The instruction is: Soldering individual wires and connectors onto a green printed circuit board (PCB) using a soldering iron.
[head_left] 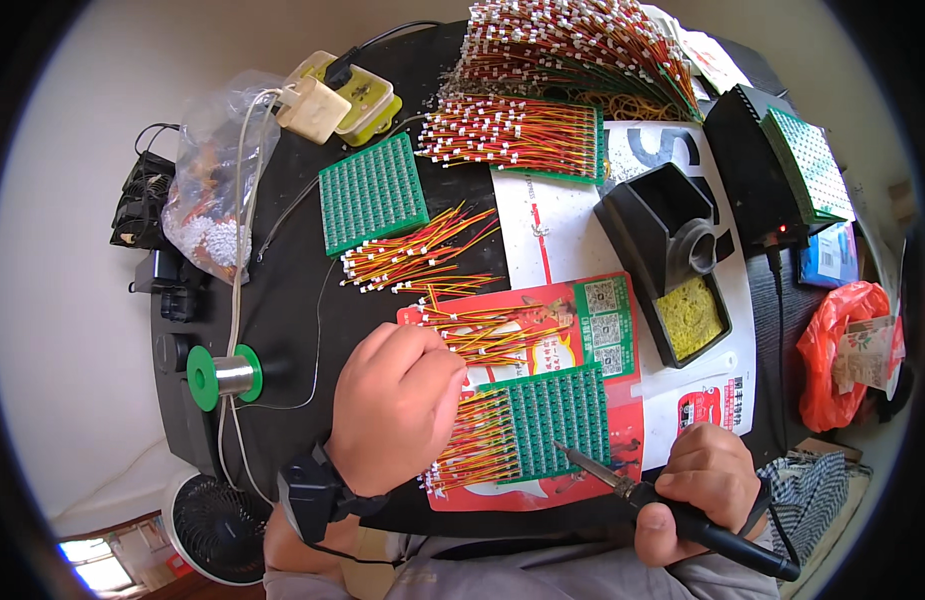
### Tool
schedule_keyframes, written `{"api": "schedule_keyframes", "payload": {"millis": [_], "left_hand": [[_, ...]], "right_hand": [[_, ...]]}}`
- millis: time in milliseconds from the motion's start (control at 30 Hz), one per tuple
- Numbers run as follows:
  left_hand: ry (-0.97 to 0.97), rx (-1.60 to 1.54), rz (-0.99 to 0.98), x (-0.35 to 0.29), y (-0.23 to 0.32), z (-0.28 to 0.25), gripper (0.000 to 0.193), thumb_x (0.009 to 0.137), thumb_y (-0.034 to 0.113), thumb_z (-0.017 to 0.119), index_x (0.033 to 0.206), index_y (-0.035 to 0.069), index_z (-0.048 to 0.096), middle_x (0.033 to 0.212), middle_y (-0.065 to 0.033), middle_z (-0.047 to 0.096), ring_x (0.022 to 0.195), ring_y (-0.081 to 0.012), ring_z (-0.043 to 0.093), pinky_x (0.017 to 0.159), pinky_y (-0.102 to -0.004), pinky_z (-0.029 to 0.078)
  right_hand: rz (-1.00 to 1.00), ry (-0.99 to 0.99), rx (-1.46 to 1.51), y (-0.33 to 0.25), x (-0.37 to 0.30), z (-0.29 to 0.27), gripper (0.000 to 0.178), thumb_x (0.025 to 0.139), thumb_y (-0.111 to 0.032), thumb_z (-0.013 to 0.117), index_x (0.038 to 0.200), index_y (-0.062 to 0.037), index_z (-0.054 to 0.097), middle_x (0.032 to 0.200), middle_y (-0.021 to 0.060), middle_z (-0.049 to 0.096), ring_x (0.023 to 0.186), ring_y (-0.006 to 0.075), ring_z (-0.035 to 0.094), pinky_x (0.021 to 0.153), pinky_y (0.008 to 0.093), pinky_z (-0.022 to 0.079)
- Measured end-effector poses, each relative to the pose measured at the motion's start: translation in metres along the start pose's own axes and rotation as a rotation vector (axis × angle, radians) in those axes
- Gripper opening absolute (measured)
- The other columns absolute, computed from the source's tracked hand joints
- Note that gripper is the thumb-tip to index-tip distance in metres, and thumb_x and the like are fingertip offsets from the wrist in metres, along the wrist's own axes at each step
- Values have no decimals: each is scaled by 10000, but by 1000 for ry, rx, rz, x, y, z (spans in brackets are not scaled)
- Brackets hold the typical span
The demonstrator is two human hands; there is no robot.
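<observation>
My right hand [710, 490] grips a soldering iron [594, 469] by its black handle, its tip over the lower middle of a green circuit board panel [557, 420]. Along the panel's left side run rows of red and yellow wires [472, 440] with white connectors. My left hand [397, 405] is closed at the panel's upper left corner, back of the hand up. Its fingertips are hidden, so what they pinch cannot be made out. Just beyond it lie loose red and yellow wires [487, 335]. Panel and wires rest on a red printed sheet [622, 400].
An iron stand [662, 220] with a yellow sponge [690, 312] stands at the right, near a black box [747, 150]. Wired panels [522, 135] and a bare panel [372, 195] lie farther back. A solder spool [227, 376] and white cable [234, 290] are at the left.
</observation>
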State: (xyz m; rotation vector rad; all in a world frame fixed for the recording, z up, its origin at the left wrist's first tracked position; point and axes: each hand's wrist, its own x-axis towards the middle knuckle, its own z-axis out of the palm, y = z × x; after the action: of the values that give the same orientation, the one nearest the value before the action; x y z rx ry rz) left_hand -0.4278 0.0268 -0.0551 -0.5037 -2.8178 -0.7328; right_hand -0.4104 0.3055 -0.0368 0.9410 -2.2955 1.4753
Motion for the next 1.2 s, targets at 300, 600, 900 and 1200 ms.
{"api": "schedule_keyframes", "payload": {"millis": [300,600,900,1200], "left_hand": [[91,-181,6,-4,-12,-8,211,668,-51,751,660,57,570,699,-73,556,637,-288,550,575,-353,460],[90,-424,-159,-12,-2,-28,64,811,-15,719,871,10,712,763,-72,631,668,-195,595,627,-290,471],[97,-347,-113,-18,22,14,142,744,-16,751,867,18,688,857,-97,677,779,-300,656,738,-382,529],[86,-522,-279,-19,20,-7,155,748,-56,771,867,-7,685,843,-112,677,754,-210,653,714,-298,515]], "right_hand": [[-22,28,-20,5,1,7,216,764,-168,666,876,-33,540,608,25,497,475,149,455,444,294,386],[14,91,-51,4,-3,11,223,811,-207,667,863,-30,540,598,37,509,483,154,480,461,294,402],[53,224,-70,5,-6,21,244,847,-238,639,870,-28,516,602,39,469,510,142,449,486,293,377],[78,221,-52,8,-6,14,240,871,-235,622,872,-26,504,619,41,431,539,146,410,498,302,347]]}}
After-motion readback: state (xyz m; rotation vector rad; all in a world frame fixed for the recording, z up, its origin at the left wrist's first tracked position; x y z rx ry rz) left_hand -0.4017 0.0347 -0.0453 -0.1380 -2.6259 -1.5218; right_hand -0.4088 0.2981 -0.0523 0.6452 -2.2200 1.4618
